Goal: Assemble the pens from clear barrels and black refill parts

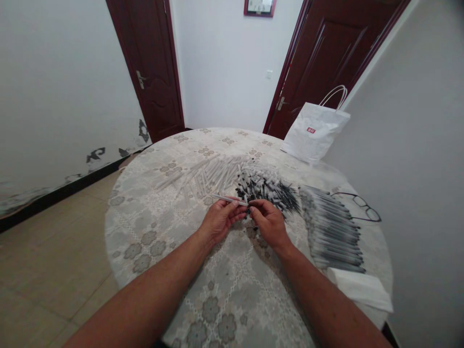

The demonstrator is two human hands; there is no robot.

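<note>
My left hand (222,218) is closed on a slim whitish pen barrel (229,198), which points up and to the left. The fingertips of my right hand (271,223) are pinched at the barrel's near end, touching a small dark part too tiny to name. Just beyond my hands lies a heap of small white and black pen parts (259,176), with thin dark pointed pieces (290,197) at its right. A spread of loose clear pen barrels (212,175) lies to the left of that heap.
Many grey-black pens (335,234) lie side by side at the right, with eyeglasses (362,205) beside them. A white paper bag (313,133) stands at the table's far right, a white tissue pack (358,290) near right. A patterned cloth covers the round table (224,285).
</note>
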